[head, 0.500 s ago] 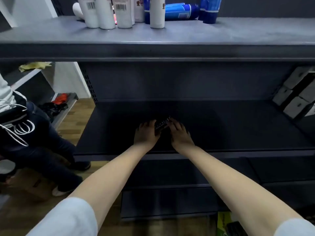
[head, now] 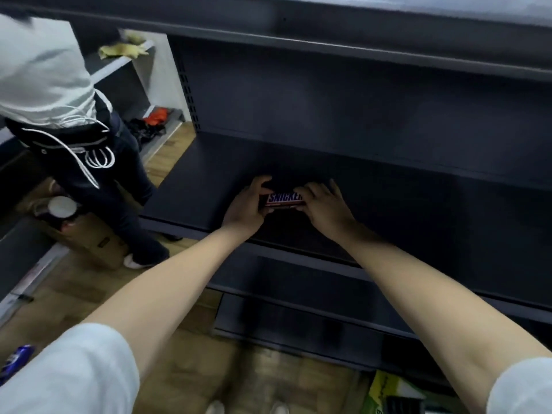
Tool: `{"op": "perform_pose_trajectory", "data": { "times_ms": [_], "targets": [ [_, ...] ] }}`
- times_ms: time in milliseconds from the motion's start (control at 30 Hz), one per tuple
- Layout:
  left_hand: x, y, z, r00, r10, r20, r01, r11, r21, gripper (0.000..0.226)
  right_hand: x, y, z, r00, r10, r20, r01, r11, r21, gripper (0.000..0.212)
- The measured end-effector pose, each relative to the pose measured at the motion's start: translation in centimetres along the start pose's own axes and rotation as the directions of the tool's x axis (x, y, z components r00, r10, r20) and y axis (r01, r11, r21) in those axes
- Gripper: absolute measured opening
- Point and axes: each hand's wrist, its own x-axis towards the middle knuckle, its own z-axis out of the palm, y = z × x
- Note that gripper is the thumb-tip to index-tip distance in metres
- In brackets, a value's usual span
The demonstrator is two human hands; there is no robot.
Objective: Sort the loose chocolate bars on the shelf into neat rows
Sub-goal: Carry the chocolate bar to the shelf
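- The shelf [head: 418,210] under both hands is dark, matt sheet metal, flat and hard, with a raised front lip just near of the wrists. It looks smooth enough for wrappers to slide on.
- A person [head: 44,73] stands well left of the left hand, in a pale top and dark trousers with white cords hanging at the waist.
- A cardboard box [head: 89,240] sits on the wood floor, left of and below the left hand.
- The left hand [head: 245,209] is curled round the left end of the bars [head: 283,199], fingers over the far side and thumb on the near side.
- The right hand [head: 325,207] is curled over the right end, its fingers hiding the last letter of the print.
- The bars lie between the 2 hands, long side across, near the shelf's front. Only the top wrapper, brown with white and blue lettering, is plain. A second edge seems to show beneath it, so the count cannot be told.
- Handling, as a judgement:
  - Each bar is light, and firm enough along its length to push from an end.
  - The glossy film is slippery, so stacked bars may skate apart.
  - Hard squeezing could dent the chocolate or crease the wrapper.
  - The best hold is at the 2 short ends or along the long sides, with light, even pressure.
- A crumpled yellow cloth [head: 122,50] lies on a pale shelf, far up and left of the left hand.
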Motion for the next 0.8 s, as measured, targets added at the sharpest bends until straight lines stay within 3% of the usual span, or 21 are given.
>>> {"op": "perform_pose_trajectory", "data": {
  "times_ms": [100,267,467,567,800],
  "targets": [
    [-1.3,-0.8,-2.0,0.995,-0.001,-0.095,-0.001,1.000,-0.013,0.059,0.8,-1.9,-0.2,0.991,-0.081,-0.106,0.090,0.993,0.075,0.044],
    [-4.1,-2.4,-6.1,0.976,0.026,-0.218,0.000,0.993,0.118,0.049,1.1,-6.0,-1.4,0.955,-0.202,-0.215,0.233,0.964,0.131,0.041],
    [-8.2,-4.2,-9.0,0.957,0.062,-0.284,-0.004,0.979,0.202,0.038,1.2,-10.2,-2.1,0.937,-0.287,-0.201,0.312,0.945,0.103,0.052],
    [-10.8,-5.4,-10.7,0.950,0.050,-0.309,0.017,0.978,0.209,0.032,0.9,-13.1,-2.0,0.921,-0.327,-0.211,0.353,0.930,0.100,0.046],
    [-19.6,-8.2,-13.5,0.928,-0.094,-0.359,0.171,0.967,0.187,0.032,-1.7,-21.0,-1.8,0.816,-0.535,-0.219,0.524,0.845,-0.110,0.049]
  ]
}}
